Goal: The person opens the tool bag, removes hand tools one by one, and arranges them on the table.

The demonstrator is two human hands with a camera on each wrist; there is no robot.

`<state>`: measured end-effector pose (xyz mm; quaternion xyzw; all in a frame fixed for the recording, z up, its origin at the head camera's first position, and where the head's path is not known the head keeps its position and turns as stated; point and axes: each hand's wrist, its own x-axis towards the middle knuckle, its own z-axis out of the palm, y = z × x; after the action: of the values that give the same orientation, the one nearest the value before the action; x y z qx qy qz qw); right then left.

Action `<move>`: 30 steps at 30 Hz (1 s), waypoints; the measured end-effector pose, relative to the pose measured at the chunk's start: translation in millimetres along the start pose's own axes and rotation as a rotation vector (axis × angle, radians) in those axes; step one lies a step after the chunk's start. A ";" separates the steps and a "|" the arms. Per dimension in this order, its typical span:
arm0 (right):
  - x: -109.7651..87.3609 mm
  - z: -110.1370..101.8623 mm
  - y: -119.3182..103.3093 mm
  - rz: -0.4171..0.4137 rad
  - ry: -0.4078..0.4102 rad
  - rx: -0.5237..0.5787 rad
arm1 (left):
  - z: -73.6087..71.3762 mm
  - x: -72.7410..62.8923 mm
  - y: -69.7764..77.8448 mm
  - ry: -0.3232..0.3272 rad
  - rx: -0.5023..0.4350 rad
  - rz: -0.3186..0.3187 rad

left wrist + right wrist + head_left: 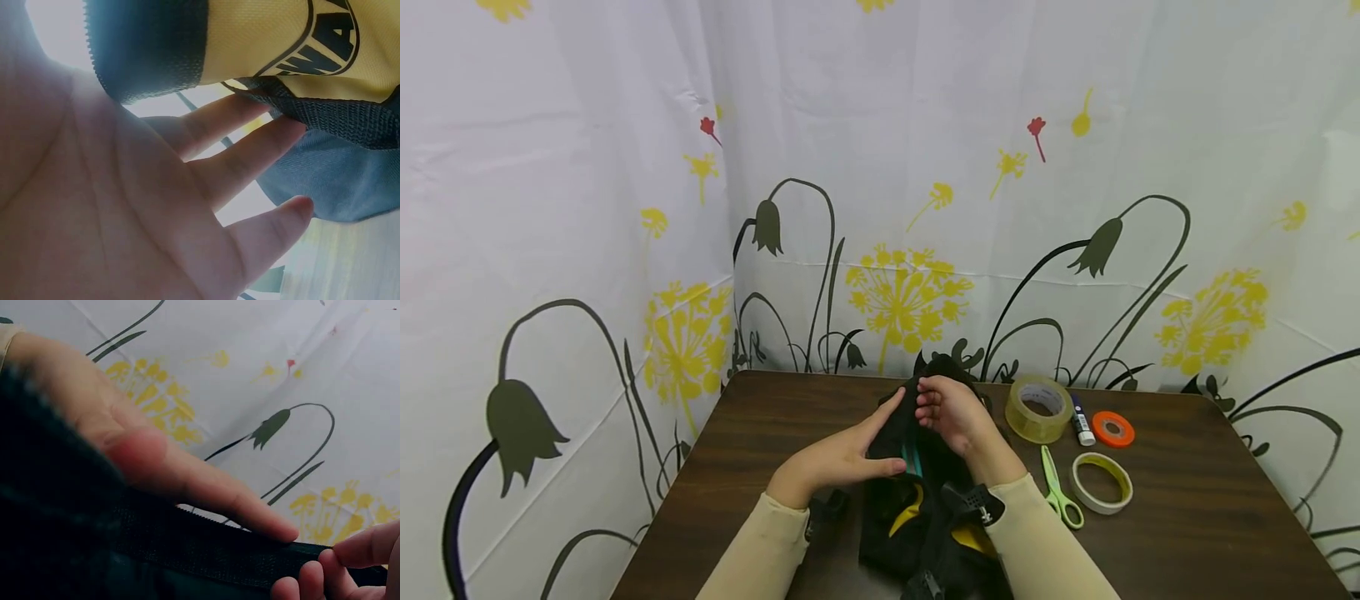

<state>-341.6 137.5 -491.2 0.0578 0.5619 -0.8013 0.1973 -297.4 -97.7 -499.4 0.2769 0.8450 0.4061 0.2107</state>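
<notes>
A black bag (pixel 887 542) with yellow panels, straps and a zipper stands on the table in front of me. Its yellow cloth (pixel 250 37) with dark lettering shows in the left wrist view. My left hand (pixel 842 450) lies along the bag's left side, thumb and index finger spread, its straight fingers reaching to a black webbing strap (pixel 337 122). Across the top, my right hand (pixel 958 417) has its fingers curled at the bag's upper edge. In the right wrist view, its fingertips (pixel 337 569) pinch the black zipper edge (pixel 206 544), near the left index finger.
Right of the bag lie a roll of clear tape (pixel 1037 425), a glue stick (pixel 1083 423), a small orange roll (pixel 1113 429), a white tape ring (pixel 1101 500) and green scissors (pixel 1060 500). A patterned curtain (pixel 865 125) hangs behind the wooden table (pixel 737 450).
</notes>
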 end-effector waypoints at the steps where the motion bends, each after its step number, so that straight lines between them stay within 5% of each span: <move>1: 1.5 0.8 1.3 -0.002 0.010 0.000 | -0.6 -0.2 0.0 0.002 0.002 -0.001; 15: 23.7 -15.8 43.4 0.074 0.022 -0.144 | -2.0 -1.7 -0.7 -0.001 -0.002 0.025; 23: 38.3 -39.4 69.5 0.066 0.004 -0.424 | -0.9 -0.7 1.0 -0.011 0.008 0.038; 30: 43.1 -36.4 72.8 -0.014 0.022 -0.591 | 2.6 1.1 1.8 0.003 0.070 0.034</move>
<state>-358.0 139.1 -581.7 0.0024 0.7735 -0.6034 0.1939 -296.2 -94.6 -499.5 0.2977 0.8542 0.3803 0.1926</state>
